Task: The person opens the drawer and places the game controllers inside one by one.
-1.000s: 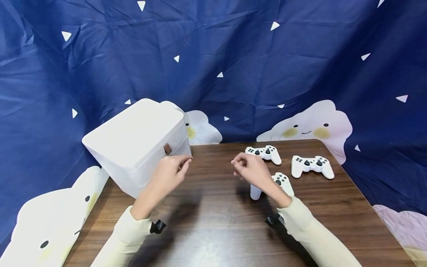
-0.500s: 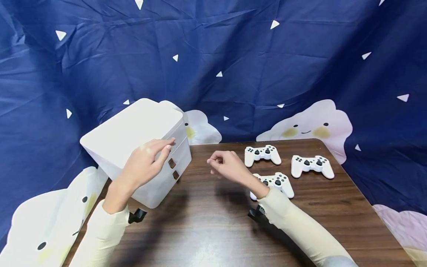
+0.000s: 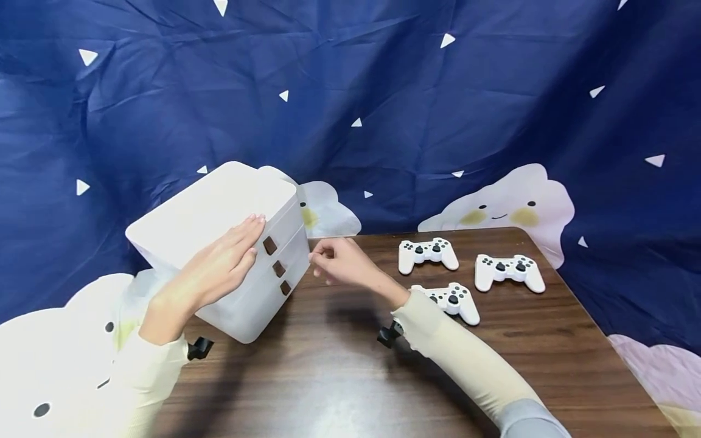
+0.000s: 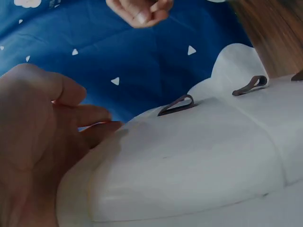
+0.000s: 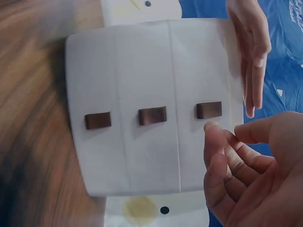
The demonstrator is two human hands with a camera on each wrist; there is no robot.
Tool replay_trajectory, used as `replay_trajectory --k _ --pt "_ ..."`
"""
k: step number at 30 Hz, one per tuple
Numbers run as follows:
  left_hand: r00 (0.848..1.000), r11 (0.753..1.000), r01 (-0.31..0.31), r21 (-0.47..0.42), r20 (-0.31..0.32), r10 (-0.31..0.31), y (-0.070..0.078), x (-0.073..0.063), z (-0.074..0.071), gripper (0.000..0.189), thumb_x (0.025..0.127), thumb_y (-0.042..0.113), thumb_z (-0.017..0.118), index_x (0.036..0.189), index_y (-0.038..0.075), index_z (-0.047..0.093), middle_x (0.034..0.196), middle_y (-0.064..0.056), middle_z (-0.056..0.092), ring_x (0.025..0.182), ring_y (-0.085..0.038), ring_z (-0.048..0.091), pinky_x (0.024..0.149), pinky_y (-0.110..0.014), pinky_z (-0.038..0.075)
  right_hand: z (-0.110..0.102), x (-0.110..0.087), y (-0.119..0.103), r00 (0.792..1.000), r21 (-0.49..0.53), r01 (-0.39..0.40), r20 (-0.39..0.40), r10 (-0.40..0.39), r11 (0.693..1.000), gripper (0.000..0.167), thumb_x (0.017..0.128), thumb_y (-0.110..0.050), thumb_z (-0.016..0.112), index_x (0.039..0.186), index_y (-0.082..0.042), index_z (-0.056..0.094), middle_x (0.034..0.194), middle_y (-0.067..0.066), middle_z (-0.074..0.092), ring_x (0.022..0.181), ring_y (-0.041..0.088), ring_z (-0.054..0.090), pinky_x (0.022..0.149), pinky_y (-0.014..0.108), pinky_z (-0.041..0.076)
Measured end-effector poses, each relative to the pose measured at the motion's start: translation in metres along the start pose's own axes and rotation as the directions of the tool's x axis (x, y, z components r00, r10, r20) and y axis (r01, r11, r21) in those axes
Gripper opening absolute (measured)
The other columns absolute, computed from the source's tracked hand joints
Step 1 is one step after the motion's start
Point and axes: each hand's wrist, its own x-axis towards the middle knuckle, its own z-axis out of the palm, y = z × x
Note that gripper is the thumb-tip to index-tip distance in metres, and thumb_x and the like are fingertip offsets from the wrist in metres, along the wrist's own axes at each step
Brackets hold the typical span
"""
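Observation:
A white three-drawer storage box [image 3: 219,204] stands at the left of the table, its drawers closed. Brown pull tabs line its front, the topmost tab [image 5: 209,110] being the one closest to my right hand. With fingers straight, my left hand [image 3: 213,267] lies along the box's top front edge. My right hand [image 3: 342,261] hovers just in front of the box, fingers loosely bent and holding nothing. In the right wrist view its fingertips appear close beside the top tab, though whether they touch cannot be told.
Two white game controllers lie toward the back right, one controller [image 3: 428,254] left of the other controller [image 3: 509,272]. A third controller [image 3: 464,302] sits nearer, partly behind my right forearm. The wooden table [image 3: 339,371] meets a blue curtain [image 3: 350,115] behind.
My left hand has moved left onto the top of the box, fingers straightening. My right hand has travelled left from beside the controllers to the box's front. The controllers stay put.

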Motion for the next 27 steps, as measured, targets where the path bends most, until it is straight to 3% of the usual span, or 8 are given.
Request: replay_trajectory --k 4,10,13,18,22,25,27 --pt "0.998 1.000 0.018 0.014 0.052 -0.019 -0.004 -0.001 -0.005 0.059 0.112 0.021 0.037 0.168 0.002 0.027 0.177 -0.015 0.023 0.167 -0.034 0.018 0.137 -0.055 0.019 0.007 0.013 -0.011 1.000 0.023 0.017 0.025 -0.018 1.000 0.018 0.106 -0.022 0.065 0.095 -0.010 0.074 0.084 0.012 0.077 0.057 0.018 0.070 0.059 0.038 0.067" --pt "0.992 0.997 0.044 0.059 0.117 -0.051 -0.005 -0.002 -0.005 0.062 0.111 0.020 0.034 0.169 0.004 0.023 0.180 -0.010 0.015 0.168 -0.031 0.013 0.138 -0.051 0.017 0.015 0.027 -0.023 0.997 -0.031 0.026 0.067 -0.024 0.999 0.019 0.107 -0.023 0.064 0.108 -0.007 0.075 0.092 0.007 0.076 0.057 0.014 0.071 0.050 0.030 0.061" --pt "0.990 0.997 0.053 0.062 0.126 -0.061 -0.005 -0.002 -0.004 0.063 0.110 0.020 0.035 0.170 0.005 0.020 0.180 -0.009 0.012 0.168 -0.030 0.011 0.138 -0.050 0.017 0.019 0.034 -0.026 0.997 -0.032 0.022 0.081 -0.019 0.999 0.019 0.106 -0.023 0.065 0.112 -0.007 0.073 0.100 0.008 0.075 0.061 0.018 0.073 0.047 0.029 0.058" --pt "0.989 0.997 0.061 0.056 0.132 -0.068 -0.005 -0.002 -0.004 0.064 0.110 0.019 0.035 0.170 0.004 0.019 0.181 -0.010 0.011 0.168 -0.029 0.009 0.138 -0.049 0.016 0.028 0.046 -0.031 0.993 -0.032 0.009 0.119 -0.005 0.999 0.027 0.107 -0.024 0.063 0.127 -0.007 0.067 0.116 0.007 0.074 0.080 0.032 0.079 0.052 0.029 0.061" --pt "0.987 0.996 0.065 0.055 0.145 -0.073 -0.006 -0.001 -0.006 0.064 0.110 0.020 0.035 0.170 0.004 0.020 0.181 -0.009 0.010 0.169 -0.029 0.008 0.138 -0.050 0.017 0.033 0.053 -0.040 0.992 -0.035 -0.008 0.129 0.013 0.999 0.036 0.108 -0.027 0.062 0.137 -0.005 0.061 0.123 0.009 0.072 0.088 0.035 0.078 0.063 0.039 0.067" --pt "0.986 0.996 0.066 0.065 0.146 -0.075 -0.005 -0.001 -0.007 0.064 0.110 0.021 0.035 0.170 0.005 0.020 0.181 -0.009 0.011 0.168 -0.029 0.009 0.138 -0.050 0.017 0.037 0.056 -0.045 0.993 -0.017 -0.036 0.115 0.037 0.999 0.037 0.108 -0.026 0.062 0.138 -0.003 0.060 0.120 0.009 0.072 0.083 0.031 0.078 0.066 0.042 0.068" --pt "0.988 0.995 0.064 0.074 0.137 -0.074 -0.005 -0.001 -0.006 0.064 0.109 0.021 0.035 0.170 0.005 0.021 0.180 -0.008 0.012 0.168 -0.029 0.010 0.138 -0.049 0.017 0.038 0.058 -0.045 0.993 -0.006 -0.064 0.101 0.064 0.998 0.035 0.108 -0.026 0.062 0.135 -0.003 0.060 0.111 0.008 0.073 0.073 0.025 0.076 0.062 0.037 0.066"
